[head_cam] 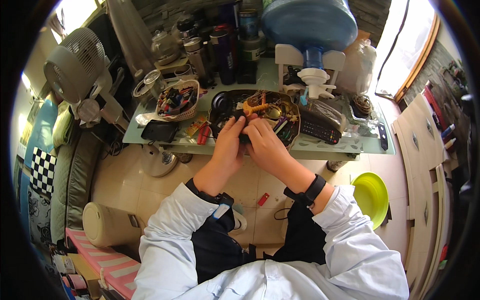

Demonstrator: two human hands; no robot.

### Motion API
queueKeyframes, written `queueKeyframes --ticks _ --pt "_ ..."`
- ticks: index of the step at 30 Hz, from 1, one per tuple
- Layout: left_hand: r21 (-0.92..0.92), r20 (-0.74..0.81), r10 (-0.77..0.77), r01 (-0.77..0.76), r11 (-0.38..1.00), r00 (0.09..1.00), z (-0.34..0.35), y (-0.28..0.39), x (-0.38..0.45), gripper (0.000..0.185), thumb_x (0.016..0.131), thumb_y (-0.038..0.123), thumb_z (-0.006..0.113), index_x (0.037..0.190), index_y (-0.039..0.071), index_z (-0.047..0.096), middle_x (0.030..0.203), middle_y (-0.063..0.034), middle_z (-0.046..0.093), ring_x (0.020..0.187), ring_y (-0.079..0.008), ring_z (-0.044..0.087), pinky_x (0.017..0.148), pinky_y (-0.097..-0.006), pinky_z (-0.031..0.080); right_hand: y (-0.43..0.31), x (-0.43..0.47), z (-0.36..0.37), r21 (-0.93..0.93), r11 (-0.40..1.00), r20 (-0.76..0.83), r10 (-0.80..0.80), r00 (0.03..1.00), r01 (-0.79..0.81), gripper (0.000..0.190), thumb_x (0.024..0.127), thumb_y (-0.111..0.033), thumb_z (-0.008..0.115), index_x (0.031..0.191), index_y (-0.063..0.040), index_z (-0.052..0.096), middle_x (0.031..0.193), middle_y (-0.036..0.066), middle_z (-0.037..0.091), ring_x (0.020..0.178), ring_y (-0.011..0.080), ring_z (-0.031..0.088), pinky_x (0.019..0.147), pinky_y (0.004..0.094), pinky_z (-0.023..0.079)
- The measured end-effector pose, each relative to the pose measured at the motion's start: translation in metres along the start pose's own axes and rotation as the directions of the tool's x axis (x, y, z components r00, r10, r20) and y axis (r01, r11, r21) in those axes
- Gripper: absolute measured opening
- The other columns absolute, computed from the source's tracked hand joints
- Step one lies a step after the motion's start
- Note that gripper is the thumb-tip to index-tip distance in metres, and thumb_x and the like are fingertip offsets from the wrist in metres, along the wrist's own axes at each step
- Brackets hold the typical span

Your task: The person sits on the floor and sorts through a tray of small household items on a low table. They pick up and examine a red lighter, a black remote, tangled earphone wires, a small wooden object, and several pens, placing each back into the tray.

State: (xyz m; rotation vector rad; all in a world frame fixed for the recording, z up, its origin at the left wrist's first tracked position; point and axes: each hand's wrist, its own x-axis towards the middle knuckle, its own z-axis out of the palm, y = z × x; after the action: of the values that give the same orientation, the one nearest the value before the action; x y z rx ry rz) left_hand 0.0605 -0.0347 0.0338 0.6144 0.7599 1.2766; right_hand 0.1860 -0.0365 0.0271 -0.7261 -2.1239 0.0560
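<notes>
My left hand (229,141) and my right hand (264,139) meet over the near edge of a dark tray (294,135) on a glass-topped table (202,84). A small dark object (239,113) shows at the left fingertips, too small to name. The right fingers curl in against the left hand; what they grip is hidden. Just beyond the fingertips is an orange coiled piece (258,108). The tray also holds a round black item (221,100), a gold-coloured round piece (273,112), pens and tangled cords. Red-handled pliers (203,134) lie left of the tray.
At the left are a basket of small items (180,99), a black phone-like slab (160,130) and a fan (77,63). Remote controls (318,127) lie right of the tray. A water bottle on a dispenser (309,22) stands behind. A green basin (369,197) is low at right.
</notes>
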Motion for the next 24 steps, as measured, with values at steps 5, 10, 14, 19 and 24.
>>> queueKeyframes --ticks 5,10,14,19,24 --pt "-0.157 0.140 -0.052 0.074 0.985 0.989 -0.002 -0.009 0.005 0.027 0.094 0.033 0.048 0.113 0.015 0.053 0.111 -0.0017 0.058 0.103 -0.0163 0.054 0.087 -0.0340 0.043 0.002 0.008 -0.003 0.067 0.987 -0.185 0.154 0.970 -0.144 0.027 0.070 0.005 0.054 0.096 0.004 0.046 0.095 0.020 0.045 0.091 0.0377 0.047 0.081 0.0398 0.042" --pt "-0.147 0.135 0.019 0.001 0.989 0.991 -0.003 -0.021 0.010 0.028 0.095 0.033 0.046 0.113 0.012 0.053 0.109 -0.0018 0.059 0.102 -0.0171 0.055 0.087 -0.0347 0.042 0.010 0.010 -0.006 0.272 0.908 -0.277 0.392 0.877 -0.320 0.024 0.075 0.003 0.054 0.098 0.004 0.047 0.096 0.022 0.048 0.090 0.0395 0.050 0.080 0.0403 0.043" --pt "-0.151 0.122 0.013 0.006 0.989 0.992 -0.003 -0.016 0.017 0.026 0.096 0.029 0.045 0.112 0.009 0.053 0.106 -0.0032 0.060 0.099 -0.0178 0.056 0.088 -0.0340 0.043 0.009 0.006 -0.013 0.299 0.920 -0.246 0.332 0.911 -0.254 0.024 0.077 -0.001 0.056 0.099 0.003 0.047 0.096 0.022 0.051 0.091 0.0398 0.051 0.081 0.0410 0.043" --pt "-0.218 0.168 -0.030 0.067 0.974 0.985 0.017 -0.013 0.028 0.024 0.096 0.023 0.044 0.110 0.006 0.054 0.112 -0.0068 0.059 0.105 -0.0211 0.055 0.093 -0.0356 0.042 0.009 -0.006 -0.023 0.145 0.976 -0.192 0.189 0.963 -0.163 0.024 0.075 0.000 0.057 0.096 0.003 0.046 0.097 0.021 0.047 0.096 0.0378 0.048 0.083 0.0406 0.043" --pt "-0.102 0.028 0.068 -0.065 0.993 0.997 0.043 -0.010 0.029 0.027 0.098 0.024 0.040 0.112 0.004 0.050 0.123 -0.0107 0.054 0.117 -0.0240 0.048 0.099 -0.0381 0.038 0.016 -0.018 -0.041 0.267 0.938 -0.076 0.249 0.966 -0.220 0.031 0.070 0.002 0.059 0.099 0.001 0.049 0.098 0.020 0.048 0.093 0.0385 0.051 0.080 0.0398 0.044"
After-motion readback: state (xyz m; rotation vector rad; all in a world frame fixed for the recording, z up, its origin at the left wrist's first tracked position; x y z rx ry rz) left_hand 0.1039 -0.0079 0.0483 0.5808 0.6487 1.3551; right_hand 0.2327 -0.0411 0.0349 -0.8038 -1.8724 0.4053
